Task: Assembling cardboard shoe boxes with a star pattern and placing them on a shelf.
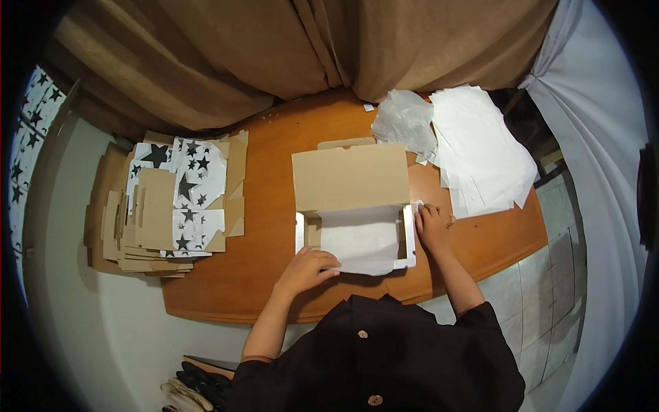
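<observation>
An open cardboard box stands on the table in front of me, its brown lid raised at the far side. White paper lines its inside, and its outer sides look white. At the near left corner, my left hand is closed on the box's front edge, fingers pointing right. Just beyond the right wall, my right hand is low over the table with curled fingers. A small whitish scrap shows at its fingertips; what the fingers hold is partly hidden.
Flattened cardboard boxes, some with black stars on white, are stacked at the left of the wooden table. White paper sheets lie at the far right beside a crumpled clear plastic bag. A brown curtain hangs behind.
</observation>
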Tool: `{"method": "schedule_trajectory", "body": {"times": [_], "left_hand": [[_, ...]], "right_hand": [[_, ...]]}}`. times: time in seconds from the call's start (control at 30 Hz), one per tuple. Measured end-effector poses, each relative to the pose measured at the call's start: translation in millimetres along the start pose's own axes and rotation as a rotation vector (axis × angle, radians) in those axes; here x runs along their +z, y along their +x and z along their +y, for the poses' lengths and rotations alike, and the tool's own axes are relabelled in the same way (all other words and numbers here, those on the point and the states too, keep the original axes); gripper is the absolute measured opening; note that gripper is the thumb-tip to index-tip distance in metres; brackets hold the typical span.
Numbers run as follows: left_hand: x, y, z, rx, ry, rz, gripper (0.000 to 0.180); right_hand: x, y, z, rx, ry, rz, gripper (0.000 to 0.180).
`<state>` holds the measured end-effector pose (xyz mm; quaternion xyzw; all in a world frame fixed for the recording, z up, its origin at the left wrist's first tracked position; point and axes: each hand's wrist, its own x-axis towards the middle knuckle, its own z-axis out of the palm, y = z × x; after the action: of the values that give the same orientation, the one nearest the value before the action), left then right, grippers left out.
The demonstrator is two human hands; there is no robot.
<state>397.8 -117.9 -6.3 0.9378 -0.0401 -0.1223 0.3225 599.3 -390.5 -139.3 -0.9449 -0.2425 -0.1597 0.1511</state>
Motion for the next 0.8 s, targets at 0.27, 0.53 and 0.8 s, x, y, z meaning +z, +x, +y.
{"method": "schedule_trajectory", "body": {"times": [0.27,0.53,0.8], "left_hand": [[-11,9,16,0.121,0.045,-0.010,0.027],[26,113,9,0.127,-0.214,-0.415,0.066],[72,135,-1,0.119,0.140,-0.631,0.079]], "right_hand": [[-22,-53,2,0.029,-0.072,0.004,0.014],[-21,-71,0,0.106,-0.107,0.038,0.010],[-33,-60,-18,0.414,0.120,-0.061,0.018]]}}
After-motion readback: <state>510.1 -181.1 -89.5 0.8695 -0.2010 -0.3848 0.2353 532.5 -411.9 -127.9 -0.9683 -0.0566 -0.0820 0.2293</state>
